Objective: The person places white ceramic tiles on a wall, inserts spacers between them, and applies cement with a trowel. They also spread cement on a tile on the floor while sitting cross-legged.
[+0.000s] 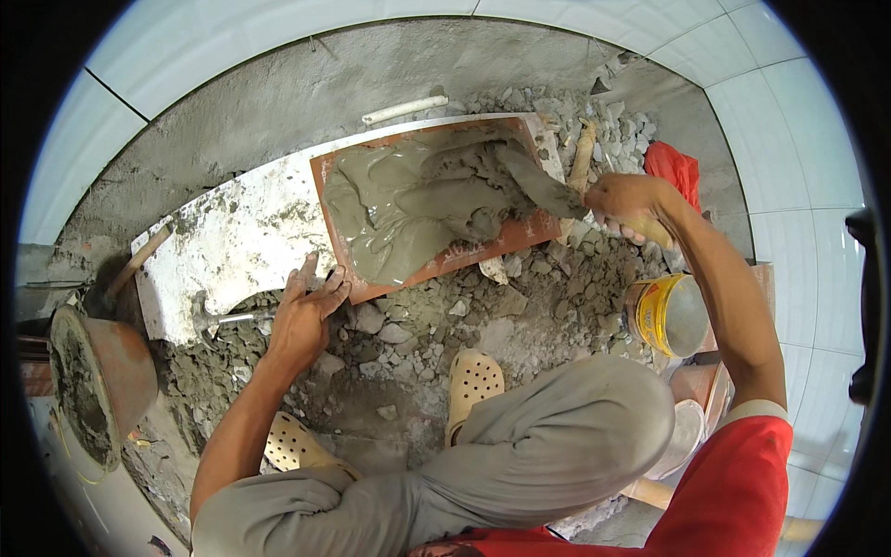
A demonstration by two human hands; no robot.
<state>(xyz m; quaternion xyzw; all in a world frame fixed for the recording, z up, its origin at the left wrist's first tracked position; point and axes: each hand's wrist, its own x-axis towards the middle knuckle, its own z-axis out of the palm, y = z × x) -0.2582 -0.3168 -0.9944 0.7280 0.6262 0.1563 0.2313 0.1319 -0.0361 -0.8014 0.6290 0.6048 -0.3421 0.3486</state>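
A reddish-brown tile lies tilted across a long white board, with wet grey mortar spread thickly over most of it. My right hand grips a trowel by its light wooden handle. The trowel's blade is coated in mortar and lies over the tile's right end. At the tile's near left corner is my left hand, fingers stretched and apart, touching or almost touching the edge. Beside it, a metal-handled hammer rests at the board's near edge.
Rubble and loose mortar surround the board. At left stands a mortar-smeared bucket, with a wooden handle above it. A yellow can and red plastic bag are at right. A white tube lies behind, below the tiled wall.
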